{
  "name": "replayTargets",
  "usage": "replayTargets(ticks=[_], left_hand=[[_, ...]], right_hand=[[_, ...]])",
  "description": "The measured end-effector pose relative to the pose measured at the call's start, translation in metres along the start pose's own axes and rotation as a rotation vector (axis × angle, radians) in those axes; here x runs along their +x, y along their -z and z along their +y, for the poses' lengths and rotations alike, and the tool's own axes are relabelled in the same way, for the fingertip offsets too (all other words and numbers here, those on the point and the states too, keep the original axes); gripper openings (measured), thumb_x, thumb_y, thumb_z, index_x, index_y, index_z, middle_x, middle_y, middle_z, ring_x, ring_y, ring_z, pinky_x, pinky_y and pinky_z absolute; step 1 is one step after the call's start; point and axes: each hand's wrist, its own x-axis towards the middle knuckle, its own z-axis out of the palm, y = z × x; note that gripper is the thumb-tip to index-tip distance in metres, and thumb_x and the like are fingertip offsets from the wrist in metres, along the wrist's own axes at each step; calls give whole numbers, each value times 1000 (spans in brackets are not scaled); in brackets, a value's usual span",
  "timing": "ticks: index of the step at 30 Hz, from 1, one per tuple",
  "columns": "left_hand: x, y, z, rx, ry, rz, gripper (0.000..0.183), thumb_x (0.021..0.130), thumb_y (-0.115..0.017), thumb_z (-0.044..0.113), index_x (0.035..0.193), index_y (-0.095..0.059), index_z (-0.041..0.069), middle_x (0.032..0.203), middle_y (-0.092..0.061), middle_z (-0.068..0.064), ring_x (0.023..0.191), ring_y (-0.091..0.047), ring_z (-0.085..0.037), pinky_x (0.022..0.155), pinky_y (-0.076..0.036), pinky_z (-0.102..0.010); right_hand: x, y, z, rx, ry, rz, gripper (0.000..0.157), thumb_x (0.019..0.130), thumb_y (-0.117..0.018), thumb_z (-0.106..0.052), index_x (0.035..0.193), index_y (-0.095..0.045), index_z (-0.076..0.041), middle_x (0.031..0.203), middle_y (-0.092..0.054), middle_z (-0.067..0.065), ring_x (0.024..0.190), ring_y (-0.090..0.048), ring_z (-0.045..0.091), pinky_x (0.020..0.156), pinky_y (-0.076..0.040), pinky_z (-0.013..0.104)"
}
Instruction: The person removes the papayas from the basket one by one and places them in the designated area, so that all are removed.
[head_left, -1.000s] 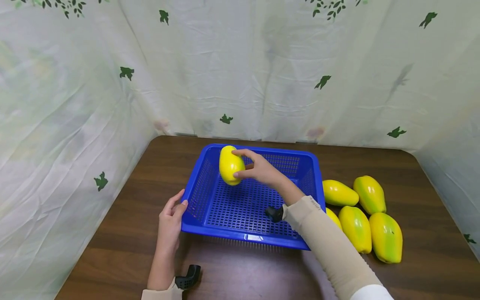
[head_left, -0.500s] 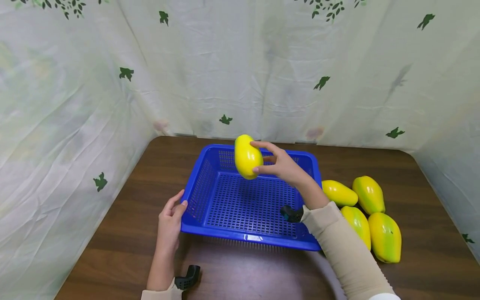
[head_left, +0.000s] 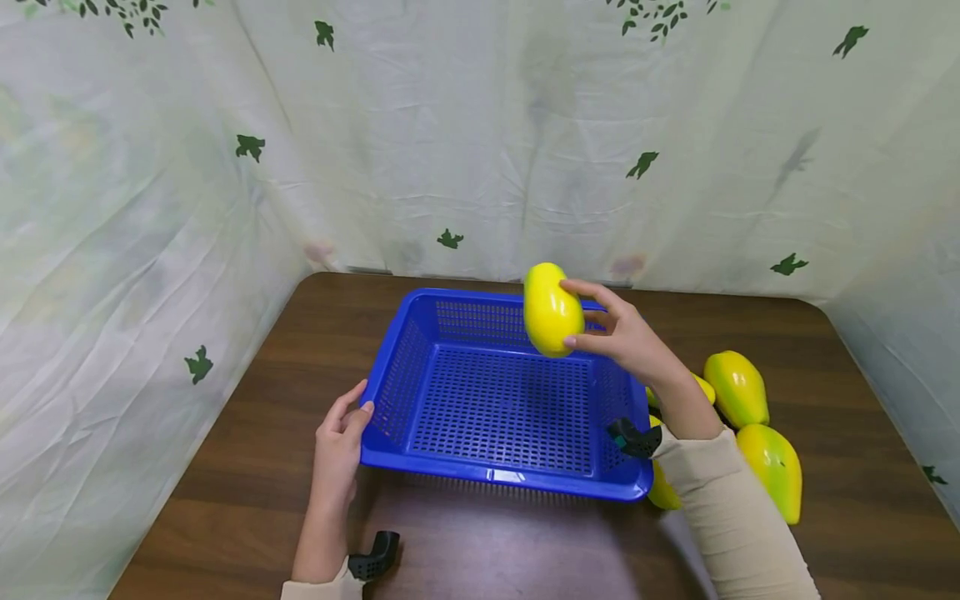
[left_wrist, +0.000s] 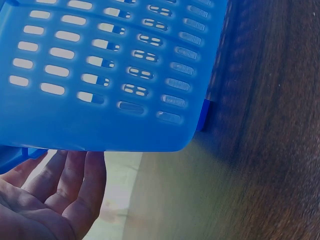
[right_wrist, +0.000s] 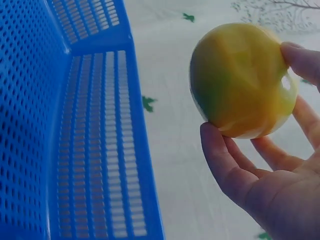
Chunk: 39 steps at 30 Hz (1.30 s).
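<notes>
A yellow papaya point(head_left: 546, 312) hangs in the air above the right part of a blue perforated basket point(head_left: 450, 470). My right hand point(head_left: 626, 337) holds it between thumb and fingers. In the right wrist view, fingertips press this papaya point(right_wrist: 237, 82) from opposite sides, and a greenish patch shows on its skin. At the basket's left end, my left hand point(head_left: 341, 437) grips the rim with the thumb on top. The left wrist view has that hand's curled fingers point(left_wrist: 90, 187) under the rim, beside the slotted basket wall point(left_wrist: 95, 125).
Several more yellow-green papayas lie on the brown wooden table point(head_left: 247, 467) right of the basket, such as one papaya point(head_left: 737, 387) at the back and another papaya point(head_left: 776, 475) nearer. My right sleeve point(head_left: 727, 492) partly covers others. A pale curtain point(head_left: 480, 150) encloses the table.
My right hand has carried the papaya rightward, from above the basket's left part to above its right part, rising at first. My left hand stays on the rim; the basket has barely moved.
</notes>
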Motion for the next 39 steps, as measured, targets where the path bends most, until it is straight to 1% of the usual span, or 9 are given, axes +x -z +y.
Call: replayTargets(ticks=[8,18,22,25,27,30,33,35,39], left_hand=[[0,0,-1,22,-3,7,35,91,-54,19,126,-53,16,98,-61,-16,78,-60,-16,64,-51,-28],[1,0,-1,25,6,8,35,91,-54,20,126,-52,15,96,-61,-13,77,-61,-17,63,-51,-28],[0,0,-1,18,0,3,34,91,-53,19,126,-53,15,97,-61,-15,77,-61,-17,63,-51,-28],[0,0,0,6,-2,-1,34,91,-53,18,125,-53,16,95,-61,-15,76,-61,-17,62,-51,-29],[0,-1,0,-1,-3,-2,33,91,-54,17,124,-54,16,94,-62,-14,76,-61,-17,62,-51,-29],[1,-1,0,-9,-6,-4,33,91,-54,17,124,-54,15,92,-62,-13,75,-61,-17,61,-51,-29],[1,-1,0,-6,-9,-2,33,91,-54,17,124,-54,15,93,-62,-12,75,-61,-17,61,-51,-29],[1,-1,0,-3,-10,-2,33,91,-54,16,124,-54,15,94,-62,-13,75,-61,-17,61,-51,-29],[0,0,1,2,-11,1,33,91,-53,16,125,-54,15,97,-61,-16,77,-61,-17,63,-51,-29]], right_hand=[[-31,28,1,-32,5,50,64,83,-62,-1,139,-34,-15,142,-24,6,110,-44,30,78,-47,31],[-73,56,8,-130,-33,101,65,83,-61,2,139,-32,-13,141,-26,3,106,-48,19,75,-49,28],[-92,68,11,-198,-61,133,66,84,-60,2,140,-30,-14,141,-26,2,104,-45,19,73,-49,25],[-108,78,15,-262,-108,179,66,85,-60,-1,141,-29,-17,141,-25,1,104,-40,21,73,-47,23],[-120,86,19,-302,-140,204,66,86,-59,-4,141,-28,-19,142,-23,1,105,-38,19,74,-46,20],[-137,97,27,-268,-164,233,66,86,-58,-1,142,-27,-19,140,-23,1,105,-42,11,72,-47,21],[-152,108,34,-251,-153,251,67,86,-56,3,142,-26,-18,134,-28,1,101,-48,2,70,-48,22],[-162,114,38,-234,-143,270,67,85,-55,6,142,-27,-17,130,-31,-2,98,-51,-1,69,-48,20],[-181,127,46,-272,-161,317,67,85,-54,7,142,-27,-16,133,-27,-3,96,-49,-4,68,-44,14]])
